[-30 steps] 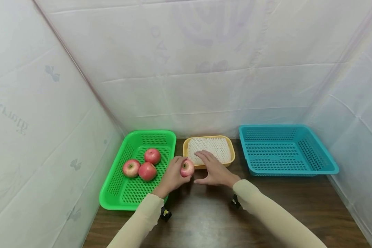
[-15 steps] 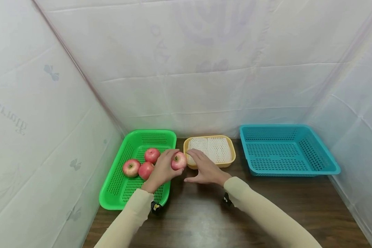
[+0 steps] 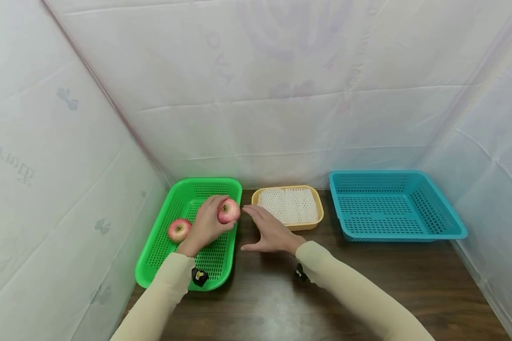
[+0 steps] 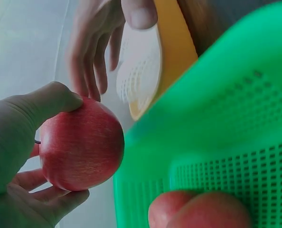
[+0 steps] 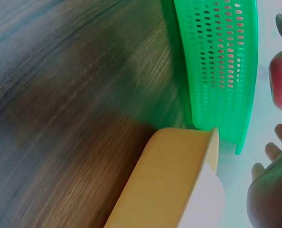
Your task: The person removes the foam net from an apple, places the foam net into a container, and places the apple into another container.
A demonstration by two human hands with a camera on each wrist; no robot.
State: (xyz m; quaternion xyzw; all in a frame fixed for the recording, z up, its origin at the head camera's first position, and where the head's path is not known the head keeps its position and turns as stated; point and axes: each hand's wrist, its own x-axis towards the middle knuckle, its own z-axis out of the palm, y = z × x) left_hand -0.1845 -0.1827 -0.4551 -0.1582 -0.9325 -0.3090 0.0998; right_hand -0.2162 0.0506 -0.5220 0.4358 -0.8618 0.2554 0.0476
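Note:
My left hand grips a red apple between thumb and fingers, above the right side of the green basket. In the left wrist view the held apple shows its smooth side. Another apple lies in the basket, left of this hand. The left wrist view shows two more apples in the basket; the hand hides them from the head camera. My right hand holds nothing. Its fingers and thumb are spread apart, pointing toward the held apple, in front of the yellow basket.
White foam nets lie flat side by side in the yellow basket. At the right stands a blue basket with nothing in it. Pale sheeting walls the back and sides of the brown wooden table.
My left hand has carried the apple left, from beside the yellow basket to over the green basket. The right hand has followed leftward with its fingers apart.

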